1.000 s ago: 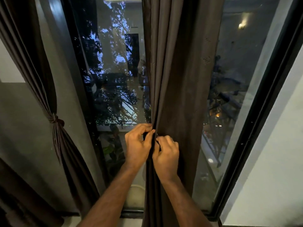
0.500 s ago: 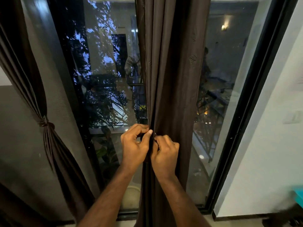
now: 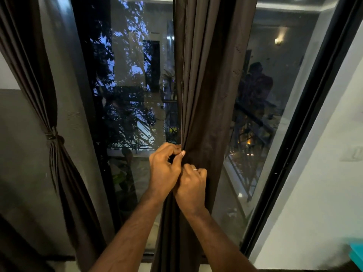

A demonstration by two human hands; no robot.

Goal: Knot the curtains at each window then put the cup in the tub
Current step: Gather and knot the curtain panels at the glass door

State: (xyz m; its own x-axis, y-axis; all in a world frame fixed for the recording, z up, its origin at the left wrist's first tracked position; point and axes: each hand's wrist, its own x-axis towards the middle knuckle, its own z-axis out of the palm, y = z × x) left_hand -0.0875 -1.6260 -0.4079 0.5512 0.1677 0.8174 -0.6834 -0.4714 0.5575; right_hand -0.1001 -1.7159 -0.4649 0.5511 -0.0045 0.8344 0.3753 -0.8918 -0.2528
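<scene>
- While both hands have stayed together on the middle curtain (image 3: 206, 85) through the last second, the left hand (image 3: 164, 171) now has its thumb raised and pressed against the leading edge of the cloth, with the fingers curled round that edge.
- The right hand (image 3: 193, 188) sits a little lower than before, just below the left and touching it; its fingers are curled into the gathered folds, so it holds the cloth too.
- A thin tie or cord is not clear between the hands; I cannot tell whether they work with one.
- The view has shifted slightly to the right, so a turquoise object (image 3: 356, 254) shows at the lower right edge. Whether it is the tub I cannot tell; the cup is not in view.
- The left curtain (image 3: 57, 158) is already bound at its middle by a knot (image 3: 52, 135).
- I judge that the gathering of this second curtain is nearly done but no knot is formed yet, so the cup step remains open.
</scene>
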